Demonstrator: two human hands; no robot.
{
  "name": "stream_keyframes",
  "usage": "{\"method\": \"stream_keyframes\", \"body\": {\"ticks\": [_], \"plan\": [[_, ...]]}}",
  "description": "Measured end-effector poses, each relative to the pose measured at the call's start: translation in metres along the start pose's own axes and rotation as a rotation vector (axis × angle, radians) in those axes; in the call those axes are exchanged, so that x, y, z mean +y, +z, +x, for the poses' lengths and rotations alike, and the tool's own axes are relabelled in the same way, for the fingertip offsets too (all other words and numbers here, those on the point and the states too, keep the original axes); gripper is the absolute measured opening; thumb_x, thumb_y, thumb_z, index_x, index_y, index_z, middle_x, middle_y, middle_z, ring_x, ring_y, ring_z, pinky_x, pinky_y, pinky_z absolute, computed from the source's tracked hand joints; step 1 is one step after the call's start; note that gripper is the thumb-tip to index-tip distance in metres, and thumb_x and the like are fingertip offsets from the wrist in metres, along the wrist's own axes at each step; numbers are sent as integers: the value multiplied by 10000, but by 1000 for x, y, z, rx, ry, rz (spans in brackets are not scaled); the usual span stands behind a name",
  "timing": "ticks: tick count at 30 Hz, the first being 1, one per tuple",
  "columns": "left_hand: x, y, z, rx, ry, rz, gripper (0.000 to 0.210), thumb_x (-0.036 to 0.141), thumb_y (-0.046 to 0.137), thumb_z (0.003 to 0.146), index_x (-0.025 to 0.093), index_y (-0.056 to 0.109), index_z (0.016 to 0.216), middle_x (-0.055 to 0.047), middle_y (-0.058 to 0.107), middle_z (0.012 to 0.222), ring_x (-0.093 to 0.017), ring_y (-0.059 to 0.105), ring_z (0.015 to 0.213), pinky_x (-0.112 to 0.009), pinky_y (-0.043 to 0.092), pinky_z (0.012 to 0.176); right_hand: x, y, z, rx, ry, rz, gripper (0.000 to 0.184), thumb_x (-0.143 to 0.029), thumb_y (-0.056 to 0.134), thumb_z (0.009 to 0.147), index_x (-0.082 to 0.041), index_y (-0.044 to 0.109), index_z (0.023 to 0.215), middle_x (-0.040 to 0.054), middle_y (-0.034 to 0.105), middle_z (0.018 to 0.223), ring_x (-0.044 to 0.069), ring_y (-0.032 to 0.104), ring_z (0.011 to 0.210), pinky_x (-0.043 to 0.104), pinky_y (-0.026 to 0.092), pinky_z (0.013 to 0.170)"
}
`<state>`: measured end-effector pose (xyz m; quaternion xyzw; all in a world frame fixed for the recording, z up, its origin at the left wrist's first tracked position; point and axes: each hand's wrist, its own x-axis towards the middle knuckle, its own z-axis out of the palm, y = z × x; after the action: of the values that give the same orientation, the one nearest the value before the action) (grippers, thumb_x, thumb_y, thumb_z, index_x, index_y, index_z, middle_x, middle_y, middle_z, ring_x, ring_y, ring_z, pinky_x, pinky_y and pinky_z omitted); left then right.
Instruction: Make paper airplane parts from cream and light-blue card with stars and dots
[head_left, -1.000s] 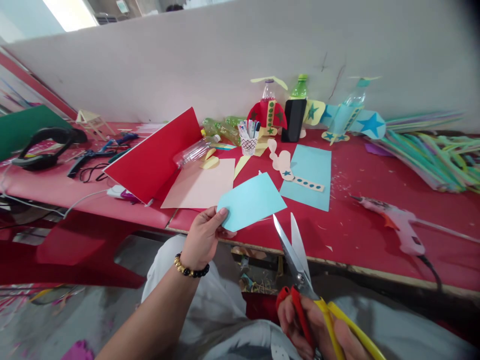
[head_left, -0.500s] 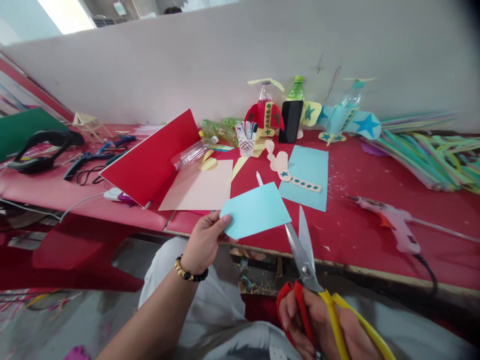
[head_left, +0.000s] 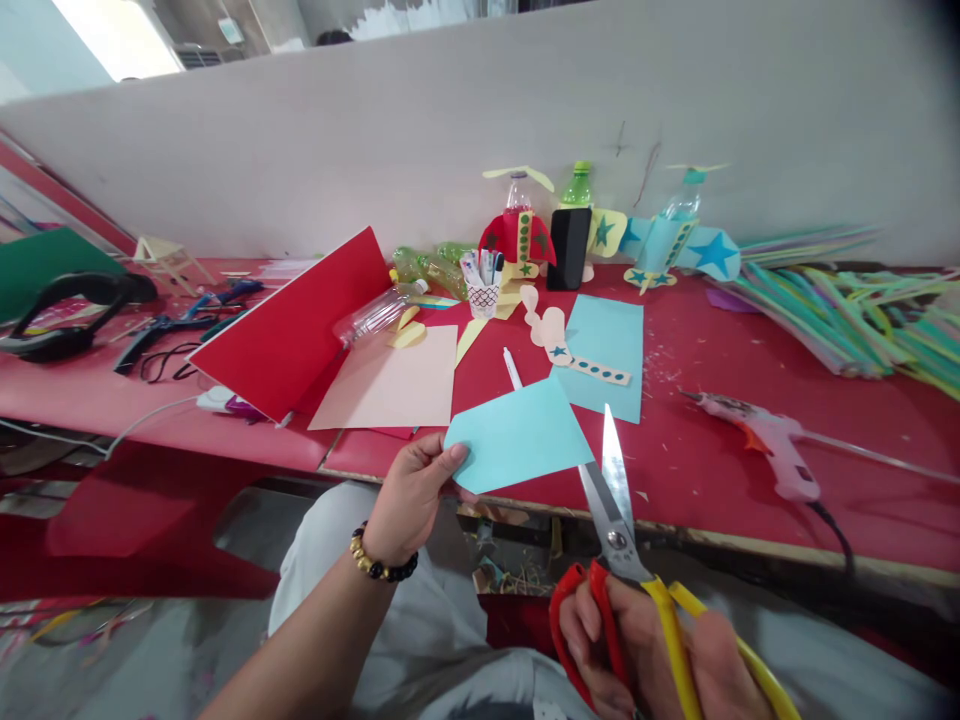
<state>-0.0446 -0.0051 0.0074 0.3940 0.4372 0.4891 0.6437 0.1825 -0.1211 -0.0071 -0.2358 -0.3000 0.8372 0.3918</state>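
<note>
My left hand [head_left: 415, 497], with a beaded bracelet at the wrist, pinches the left end of a light blue piece of paper [head_left: 519, 440] between thumb and fingers. The paper is held above the table's front edge. In my right hand [head_left: 637, 640] is a pair of scissors [head_left: 616, 540] with red and yellow handles. Its blades are spread, one reaching beneath the paper's lower right corner and the other standing clear to the right of it. Part of a white pen [head_left: 512, 366] shows behind the paper.
Beyond lie a blue sheet [head_left: 622, 340], a peach sheet [head_left: 390, 385] and a leaning red board [head_left: 300, 320]. A pen cup [head_left: 484, 298] and a phone [head_left: 568, 248] stand near decorated bottles. On the right are a glue gun [head_left: 765, 440] and plastic strips [head_left: 817, 320].
The paper and scissors have shifted slightly right, and the paper's corner now lies a little further over the lower blade. The view has turned slightly, moving the table things left.
</note>
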Motion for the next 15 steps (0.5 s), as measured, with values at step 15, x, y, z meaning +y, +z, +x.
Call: {"method": "stream_keyframes", "body": {"ticks": [15], "plan": [[0,-4,3,-35,-18,41,237,345,672,804,125,609,742,31,559,579,-60,555,453,-152,469,434,12,-5,-4,49,-39,142,704,-869,348,634,-173,447,681,-50,364,616,4,202,405,131,149,351]]}}
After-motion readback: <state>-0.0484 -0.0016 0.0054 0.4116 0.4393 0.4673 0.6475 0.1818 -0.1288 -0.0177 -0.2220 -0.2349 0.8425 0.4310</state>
